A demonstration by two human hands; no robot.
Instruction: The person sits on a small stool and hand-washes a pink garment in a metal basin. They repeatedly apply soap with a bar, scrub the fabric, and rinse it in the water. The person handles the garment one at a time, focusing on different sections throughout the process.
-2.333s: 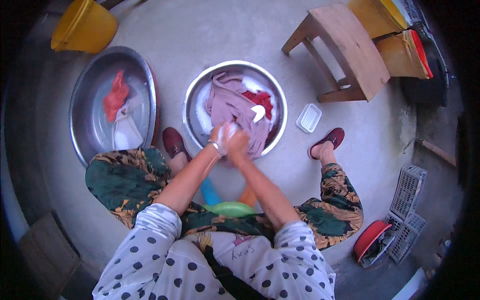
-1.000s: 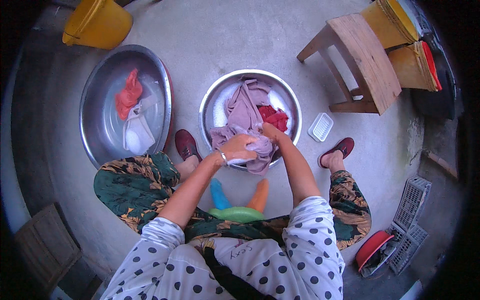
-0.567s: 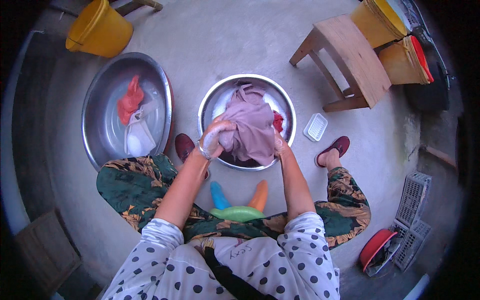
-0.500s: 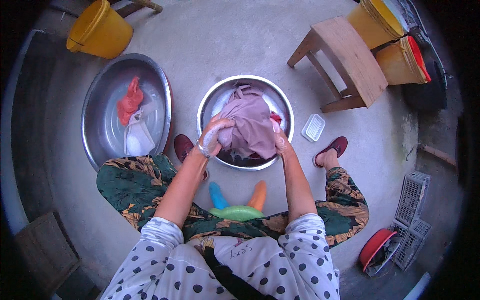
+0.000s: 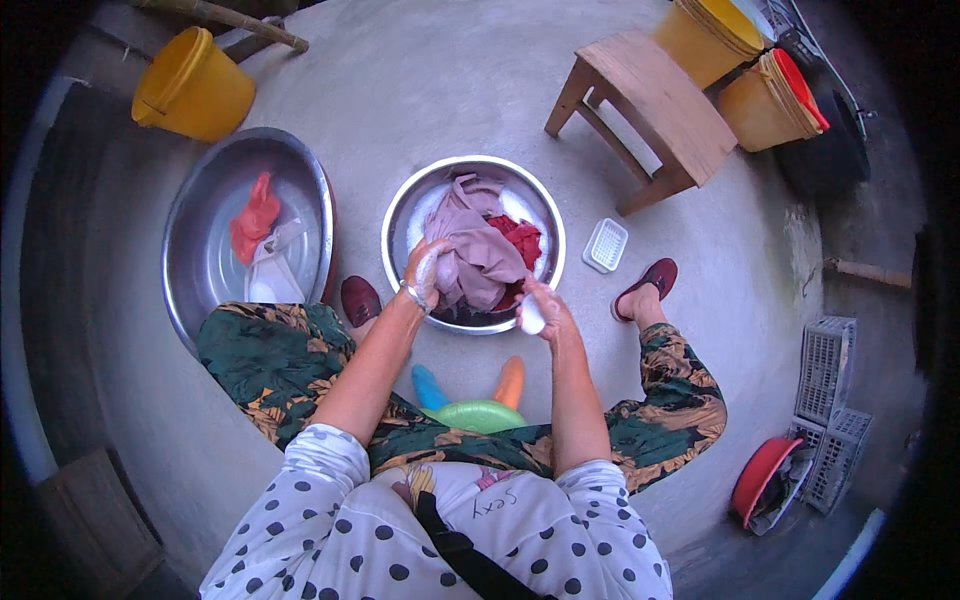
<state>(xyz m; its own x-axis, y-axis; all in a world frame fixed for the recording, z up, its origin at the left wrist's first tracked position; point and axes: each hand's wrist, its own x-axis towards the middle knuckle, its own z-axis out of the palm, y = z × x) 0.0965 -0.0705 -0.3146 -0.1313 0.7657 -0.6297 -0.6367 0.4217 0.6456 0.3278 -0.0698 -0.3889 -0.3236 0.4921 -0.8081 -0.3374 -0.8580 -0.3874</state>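
Note:
In front of me is a round metal basin (image 5: 552, 205) holding a wet mauve cloth (image 5: 480, 245), a red cloth (image 5: 520, 236) and some white suds. My left hand (image 5: 428, 275), foam on its back, is closed on the near left part of the mauve cloth. Just over the basin's near right rim, my right hand (image 5: 550, 312) grips a white bar of soap (image 5: 531, 317). Its fingertips are close to the cloth's right edge; whether they touch it I cannot tell. A bracelet circles my left wrist.
At left, a larger metal tub (image 5: 195, 290) holds a red item (image 5: 256, 218) and a white cloth (image 5: 277, 262). Right of the basin sits a white slatted soap dish (image 5: 605, 246). A wooden stool (image 5: 660, 95), yellow buckets (image 5: 195, 85) and grey crates (image 5: 828, 370) stand farther out.
My right hand has come off the mauve cloth's right side toward me, and the white soap now shows in it. The cloth has sunk lower, uncovering more red cloth. My left hand keeps its grip.

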